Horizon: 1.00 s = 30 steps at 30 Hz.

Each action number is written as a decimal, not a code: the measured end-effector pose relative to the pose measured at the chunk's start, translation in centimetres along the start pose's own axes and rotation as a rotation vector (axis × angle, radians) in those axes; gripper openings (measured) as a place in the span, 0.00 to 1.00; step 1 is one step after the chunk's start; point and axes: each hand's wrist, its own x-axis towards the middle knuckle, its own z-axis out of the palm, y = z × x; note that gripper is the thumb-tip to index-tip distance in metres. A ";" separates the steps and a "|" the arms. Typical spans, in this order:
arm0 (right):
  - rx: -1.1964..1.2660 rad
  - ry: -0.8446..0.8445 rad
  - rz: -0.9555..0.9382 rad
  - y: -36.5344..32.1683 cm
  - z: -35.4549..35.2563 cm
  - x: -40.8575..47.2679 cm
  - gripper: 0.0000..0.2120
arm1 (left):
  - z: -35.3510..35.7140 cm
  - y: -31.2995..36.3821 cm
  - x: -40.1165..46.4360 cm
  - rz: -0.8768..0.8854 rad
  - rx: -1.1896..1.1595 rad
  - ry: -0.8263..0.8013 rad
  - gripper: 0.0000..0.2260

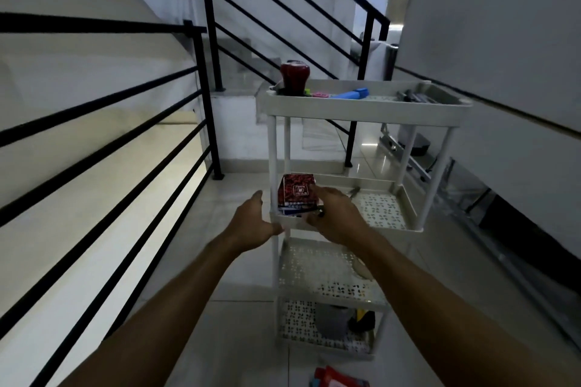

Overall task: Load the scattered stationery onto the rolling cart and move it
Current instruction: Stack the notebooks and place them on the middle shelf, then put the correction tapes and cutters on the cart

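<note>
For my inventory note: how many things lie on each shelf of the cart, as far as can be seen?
Top shelf: 4 (red jar, pink item, blue item, dark bundle)
Second shelf: 1 stack of booklets
Third shelf: 0 visible
Bottom shelf: 2 (grey, yellow-black)
Total: 7

Dim stairwell landing: pale glossy floor tiles [239,339], black stair railing [103,122], grey walls [490,25].

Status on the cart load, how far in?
Partly loaded. Top tray of the cart already holds a blue stapler and a red jar. In hand: right hand seats a red notebook on the second shelf; left hand open beside it. Left: colourful items on the floor, then rolling it.
</note>
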 end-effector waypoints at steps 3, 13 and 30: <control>-0.013 0.068 -0.023 -1.1 -0.6 -3.7 0.34 | -0.5 -1.1 -2.8 0.028 0.015 -0.017 0.42; -0.004 0.261 -0.046 1.3 5.6 -11.1 0.32 | 3.6 -7.9 -7.4 0.205 0.107 -0.055 0.34; 0.073 -0.191 0.364 16.3 25.4 -30.1 0.33 | 19.5 -26.7 -15.0 0.231 0.300 -0.411 0.29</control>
